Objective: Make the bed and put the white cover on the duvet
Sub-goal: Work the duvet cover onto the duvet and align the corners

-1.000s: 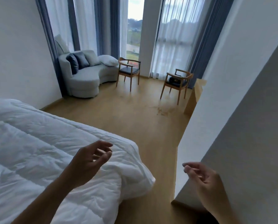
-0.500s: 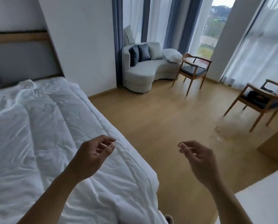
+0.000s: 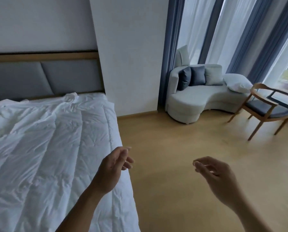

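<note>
Both the left hand and the right hand hover empty, fingers loosely curled and apart, beside the quilted white duvet (rumpled, puffy) above the smooth wooden floor.

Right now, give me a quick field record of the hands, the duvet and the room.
duvet: white, quilted, wrinkled, spread out
left hand: open, empty, above the duvet's edge
right hand: open, fingers loosely curled, empty, above the floor
headboard: grey padded panels, wooden trim
sofa: pale, two dark cushions, beside blue curtains
chair: wooden, dark seat, beside sofa
</note>
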`<action>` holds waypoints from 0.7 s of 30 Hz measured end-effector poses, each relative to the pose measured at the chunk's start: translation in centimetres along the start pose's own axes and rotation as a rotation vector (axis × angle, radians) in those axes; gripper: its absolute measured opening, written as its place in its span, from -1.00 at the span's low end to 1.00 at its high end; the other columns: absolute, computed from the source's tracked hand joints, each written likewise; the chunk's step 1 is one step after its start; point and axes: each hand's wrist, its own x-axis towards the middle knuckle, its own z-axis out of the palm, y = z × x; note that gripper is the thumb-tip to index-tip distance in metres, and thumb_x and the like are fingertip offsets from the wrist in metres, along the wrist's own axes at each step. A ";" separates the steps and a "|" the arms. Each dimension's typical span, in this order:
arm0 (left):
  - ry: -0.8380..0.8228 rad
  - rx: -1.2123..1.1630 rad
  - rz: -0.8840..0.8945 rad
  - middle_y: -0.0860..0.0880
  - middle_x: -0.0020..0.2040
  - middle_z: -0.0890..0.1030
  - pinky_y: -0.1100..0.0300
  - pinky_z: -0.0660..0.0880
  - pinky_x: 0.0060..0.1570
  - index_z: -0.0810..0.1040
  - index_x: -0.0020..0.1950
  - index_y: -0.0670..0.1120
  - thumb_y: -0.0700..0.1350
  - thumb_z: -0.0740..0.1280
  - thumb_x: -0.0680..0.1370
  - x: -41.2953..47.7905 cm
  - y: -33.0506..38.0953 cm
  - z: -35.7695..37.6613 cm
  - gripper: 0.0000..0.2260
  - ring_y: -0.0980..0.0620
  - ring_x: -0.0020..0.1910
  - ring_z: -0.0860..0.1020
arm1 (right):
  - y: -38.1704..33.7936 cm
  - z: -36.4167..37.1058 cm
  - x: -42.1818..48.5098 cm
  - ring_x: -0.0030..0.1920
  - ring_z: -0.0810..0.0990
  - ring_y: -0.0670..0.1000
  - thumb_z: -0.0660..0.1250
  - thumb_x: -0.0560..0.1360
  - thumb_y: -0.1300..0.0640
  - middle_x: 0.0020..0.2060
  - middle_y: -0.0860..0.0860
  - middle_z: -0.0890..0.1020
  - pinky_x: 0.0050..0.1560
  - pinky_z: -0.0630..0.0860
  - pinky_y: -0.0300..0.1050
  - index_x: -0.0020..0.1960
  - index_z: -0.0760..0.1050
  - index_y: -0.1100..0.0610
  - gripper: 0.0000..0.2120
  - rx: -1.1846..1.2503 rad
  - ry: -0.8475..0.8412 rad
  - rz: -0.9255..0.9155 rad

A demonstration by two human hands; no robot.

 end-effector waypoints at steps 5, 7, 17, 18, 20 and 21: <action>0.139 0.046 -0.075 0.03 -0.06 0.71 -0.03 0.64 0.07 0.56 0.21 0.07 0.26 0.08 0.59 9.2 -0.5 4.5 -0.58 -0.02 -0.07 0.70 | 5.1 -2.0 14.0 -0.19 0.70 -0.11 0.43 0.54 0.13 -0.25 -0.10 0.72 -0.19 0.55 -0.24 -0.12 0.63 -0.23 -0.77 -0.001 -0.169 -0.065; 0.208 0.039 -0.090 -0.01 -0.05 0.71 -0.07 0.63 0.09 0.58 0.19 0.07 0.30 0.10 0.58 12.9 -0.7 6.0 -0.56 -0.03 -0.09 0.70 | 6.5 -2.5 20.0 -0.21 0.70 -0.11 0.43 0.55 0.14 -0.26 -0.08 0.72 -0.17 0.57 -0.20 -0.16 0.65 -0.17 -0.79 -0.015 -0.232 -0.107; 0.514 0.023 -0.252 -0.03 -0.03 0.70 0.06 0.59 0.11 0.62 0.18 0.02 0.31 0.14 0.55 27.4 -0.8 9.7 -0.52 -0.06 -0.03 0.69 | 6.6 4.9 47.6 -0.16 0.68 -0.14 0.39 0.59 0.11 -0.24 -0.11 0.71 -0.10 0.58 -0.14 -0.12 0.66 -0.02 -0.87 0.067 -0.632 -0.249; 0.567 0.012 -0.263 -0.04 -0.03 0.70 0.07 0.59 0.10 0.63 0.18 -0.02 0.29 0.13 0.56 28.9 -1.1 9.0 -0.51 -0.06 -0.04 0.69 | 6.3 6.6 49.4 -0.15 0.68 -0.14 0.39 0.59 0.12 -0.23 -0.11 0.71 -0.11 0.58 -0.17 -0.12 0.66 -0.02 -0.86 0.078 -0.685 -0.266; 0.665 0.010 -0.282 -0.05 -0.05 0.70 0.09 0.59 0.07 0.64 0.16 -0.04 0.34 0.13 0.53 32.5 -2.3 7.3 -0.45 -0.06 -0.06 0.69 | 5.5 10.0 53.4 -0.13 0.69 -0.14 0.39 0.59 0.11 -0.22 -0.14 0.71 -0.13 0.56 -0.27 -0.12 0.67 -0.01 -0.87 0.070 -0.777 -0.297; 0.702 0.012 -0.291 -0.06 -0.05 0.71 0.09 0.59 0.06 0.64 0.15 -0.04 0.37 0.13 0.50 34.5 -3.2 6.2 -0.42 -0.06 -0.07 0.69 | 5.2 11.7 55.6 -0.13 0.69 -0.15 0.39 0.58 0.11 -0.23 -0.15 0.71 -0.15 0.54 -0.32 -0.12 0.67 -0.02 -0.87 0.059 -0.808 -0.310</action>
